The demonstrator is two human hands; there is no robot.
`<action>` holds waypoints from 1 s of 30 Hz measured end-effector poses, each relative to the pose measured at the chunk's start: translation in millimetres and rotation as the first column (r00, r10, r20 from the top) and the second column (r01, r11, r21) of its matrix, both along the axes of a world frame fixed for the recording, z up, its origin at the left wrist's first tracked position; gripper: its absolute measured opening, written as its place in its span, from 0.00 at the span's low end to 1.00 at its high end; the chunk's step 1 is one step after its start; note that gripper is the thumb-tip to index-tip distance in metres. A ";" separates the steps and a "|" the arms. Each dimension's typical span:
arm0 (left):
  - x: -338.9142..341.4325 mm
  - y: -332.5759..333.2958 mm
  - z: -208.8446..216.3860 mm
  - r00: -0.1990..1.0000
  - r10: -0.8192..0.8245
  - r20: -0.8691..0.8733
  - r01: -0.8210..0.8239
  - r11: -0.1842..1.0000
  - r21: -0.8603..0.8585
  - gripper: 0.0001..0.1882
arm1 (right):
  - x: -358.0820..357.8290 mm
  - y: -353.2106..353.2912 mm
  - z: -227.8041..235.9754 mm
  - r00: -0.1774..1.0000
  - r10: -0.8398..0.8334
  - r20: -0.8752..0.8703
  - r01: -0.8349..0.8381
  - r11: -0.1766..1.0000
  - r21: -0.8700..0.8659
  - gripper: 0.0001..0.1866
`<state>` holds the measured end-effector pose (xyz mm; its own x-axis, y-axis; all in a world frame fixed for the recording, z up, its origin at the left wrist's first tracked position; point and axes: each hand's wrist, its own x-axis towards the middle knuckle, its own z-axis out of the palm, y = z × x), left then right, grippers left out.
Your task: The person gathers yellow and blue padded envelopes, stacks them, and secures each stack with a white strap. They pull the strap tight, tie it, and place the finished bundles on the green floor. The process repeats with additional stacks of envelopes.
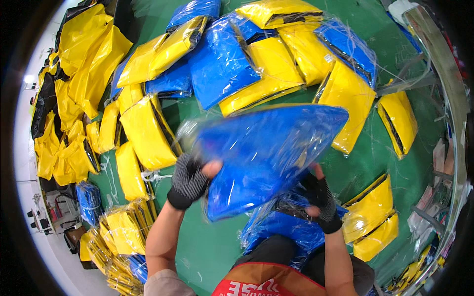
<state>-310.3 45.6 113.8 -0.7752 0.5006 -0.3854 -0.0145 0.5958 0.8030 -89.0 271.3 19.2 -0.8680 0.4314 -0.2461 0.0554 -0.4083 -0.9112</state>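
Observation:
A flat blue folded item in clear plastic wrap [266, 148] is held up in front of me, tilted and blurred by motion. My left hand [190, 180], in a dark grey fingerless glove, grips its left edge with the thumb on top. At its lower right edge is my right hand [320, 200], gloved the same way, with finger and thumb spread apart; some of its fingers are hard to make out. Below, by my legs, lies more blue plastic-wrapped material [281, 229], partly covered by the held package.
Wrapped yellow packages [269, 69] and blue packages [219, 64] lie heaped on the green floor [197, 246] ahead. Loose yellow sheets [84, 59] hang at the far left. Stacked yellow bundles [126, 229] stand at the near left. A metal frame [447, 98] edges the right side.

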 end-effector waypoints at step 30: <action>111.3 40.5 -248.8 0.378 -0.622 -0.685 0.534 0.752 -0.387 0.41 | -65.8 233.8 -54.3 0.667 -0.249 0.702 -0.646 0.276 0.711 0.66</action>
